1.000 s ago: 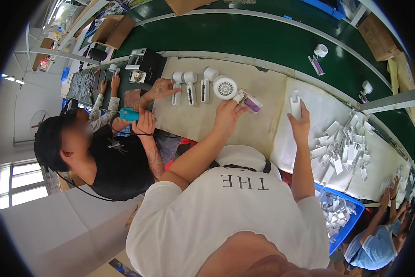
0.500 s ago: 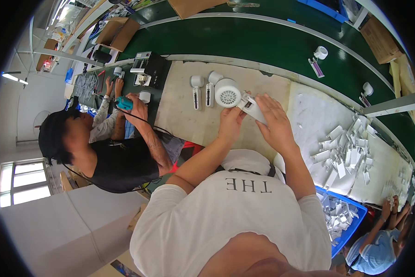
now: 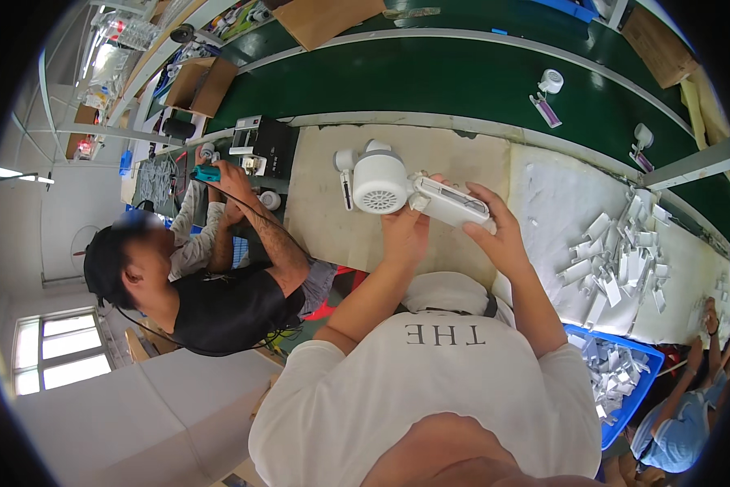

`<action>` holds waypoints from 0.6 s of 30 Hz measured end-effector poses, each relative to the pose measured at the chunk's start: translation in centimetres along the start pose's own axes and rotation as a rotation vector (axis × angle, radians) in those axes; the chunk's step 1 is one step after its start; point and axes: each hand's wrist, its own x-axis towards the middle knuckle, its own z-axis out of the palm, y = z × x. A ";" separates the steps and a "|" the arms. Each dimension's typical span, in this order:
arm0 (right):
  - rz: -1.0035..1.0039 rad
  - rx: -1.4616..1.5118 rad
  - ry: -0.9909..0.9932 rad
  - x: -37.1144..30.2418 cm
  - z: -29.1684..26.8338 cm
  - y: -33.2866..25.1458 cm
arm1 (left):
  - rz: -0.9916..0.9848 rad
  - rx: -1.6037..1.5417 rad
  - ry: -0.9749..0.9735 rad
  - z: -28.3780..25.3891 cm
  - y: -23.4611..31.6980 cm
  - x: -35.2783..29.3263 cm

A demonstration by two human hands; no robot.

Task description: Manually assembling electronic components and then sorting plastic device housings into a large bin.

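A white handheld fan with a round grilled head (image 3: 381, 185) and a hinged, slotted handle (image 3: 454, 203) is in both of my hands above the beige mat. My left hand (image 3: 407, 231) is closed around the joint between head and handle, its fingers partly hidden behind the fan. Fingers and thumb of my right hand (image 3: 501, 229) grip the handle's far end from both sides. Just left of the fan head lies a similar white fan (image 3: 346, 180) on the mat. Another fan (image 3: 376, 146) is mostly hidden behind the head.
Loose white plastic parts (image 3: 620, 256) lie heaped on the right mat, with more in a blue bin (image 3: 649, 369) below. Two fans (image 3: 551, 81) stand on the green surface beyond. At left, a person (image 3: 227, 300) holds a teal power tool (image 3: 206, 173) beside a black machine (image 3: 263, 146).
The fan has turned in my hands, so the handle's long slot now shows. My right hand has shifted from lying over the handle to gripping its end.
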 end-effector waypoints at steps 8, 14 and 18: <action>-0.580 -0.411 0.079 1.8 -0.3 -3.7 | -0.099 0.157 -0.001 0.2 -0.6 -0.3; -0.655 -0.395 0.215 2.2 0.5 -2.2 | -0.219 -0.122 -0.050 1.0 -0.2 0.2; -0.756 -0.428 0.188 1.2 0.1 -1.5 | -0.303 -0.208 0.066 1.5 0.3 0.2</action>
